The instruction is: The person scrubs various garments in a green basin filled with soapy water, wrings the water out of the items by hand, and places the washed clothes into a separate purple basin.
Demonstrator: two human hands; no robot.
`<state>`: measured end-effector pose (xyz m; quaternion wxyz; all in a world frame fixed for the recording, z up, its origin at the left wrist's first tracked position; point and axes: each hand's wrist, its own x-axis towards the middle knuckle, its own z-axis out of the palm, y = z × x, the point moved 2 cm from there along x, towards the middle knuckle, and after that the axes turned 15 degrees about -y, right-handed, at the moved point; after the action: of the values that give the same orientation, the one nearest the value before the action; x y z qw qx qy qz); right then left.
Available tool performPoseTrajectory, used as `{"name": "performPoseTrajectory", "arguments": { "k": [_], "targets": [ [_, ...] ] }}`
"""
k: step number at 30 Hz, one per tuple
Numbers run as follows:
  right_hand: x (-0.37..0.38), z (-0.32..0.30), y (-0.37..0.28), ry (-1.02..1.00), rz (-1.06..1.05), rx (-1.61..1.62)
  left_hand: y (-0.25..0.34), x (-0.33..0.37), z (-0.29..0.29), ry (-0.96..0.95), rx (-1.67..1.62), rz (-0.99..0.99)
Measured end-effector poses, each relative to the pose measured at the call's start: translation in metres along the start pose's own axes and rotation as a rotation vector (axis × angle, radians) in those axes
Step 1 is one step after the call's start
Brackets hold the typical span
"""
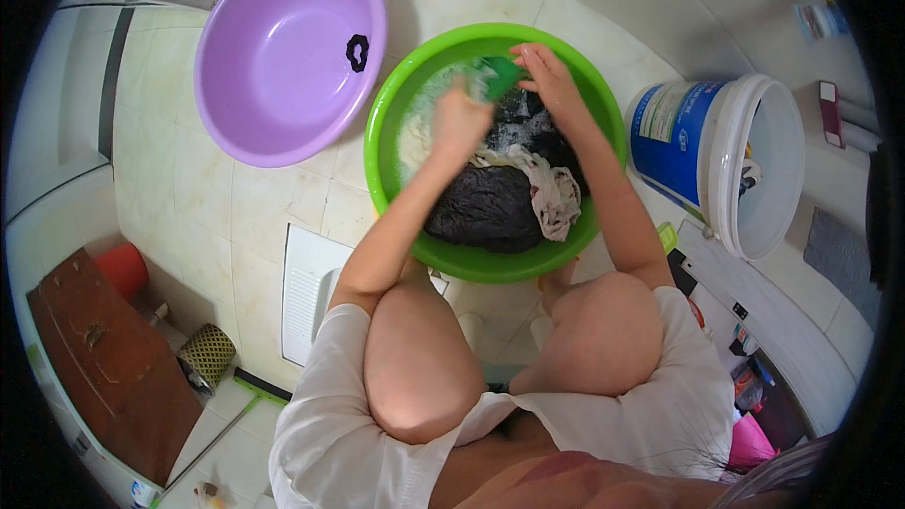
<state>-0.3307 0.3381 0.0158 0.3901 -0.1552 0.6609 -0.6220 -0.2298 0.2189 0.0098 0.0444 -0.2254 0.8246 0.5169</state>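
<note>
A bright green basin [379, 123] stands on the floor in front of my knees, with sudsy water and wet laundry in it. Between my hands is a small dark green piece [498, 78], apparently cloth, blurred. My right hand [549, 80] pinches its right edge at the far side of the basin. My left hand [462, 123] is curled at its left and smeared by motion, so its grip is hidden. Nearer me lie a bunched black garment [485, 207] and a pale beige cloth [551, 193]. Further dark cloth [517, 118] soaks below my right hand.
A purple basin [283, 66] at the far left holds a black hair tie [356, 53]. To the right, a white bucket [721, 155] with a blue label leans on its side. A white squat toilet [311, 283] lies left of my legs; a squeegee [262, 385] is farther left.
</note>
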Motion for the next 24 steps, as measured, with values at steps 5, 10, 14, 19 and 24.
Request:
{"name": "performPoseTrajectory", "arguments": {
  "k": [5,10,14,19,24],
  "targets": [
    [-0.015,-0.041,0.066,-0.088,0.45,-1.067,-0.026,0.015,-0.131,0.433,0.008,0.003],
    [-0.005,-0.05,0.116,-0.045,0.413,-0.966,-0.043,0.009,-0.156,0.794,0.633,0.059],
    [-0.012,-0.048,0.097,0.019,0.405,-0.46,-0.004,0.006,-0.095,0.151,-0.071,0.279],
    [-0.038,0.001,0.008,-0.077,0.305,-0.061,-0.098,0.023,0.002,-0.175,0.581,0.156],
    [-0.071,-0.004,-0.032,-0.133,0.2,-0.204,-0.097,0.011,0.037,-0.723,0.587,-0.113]
  ]
}}
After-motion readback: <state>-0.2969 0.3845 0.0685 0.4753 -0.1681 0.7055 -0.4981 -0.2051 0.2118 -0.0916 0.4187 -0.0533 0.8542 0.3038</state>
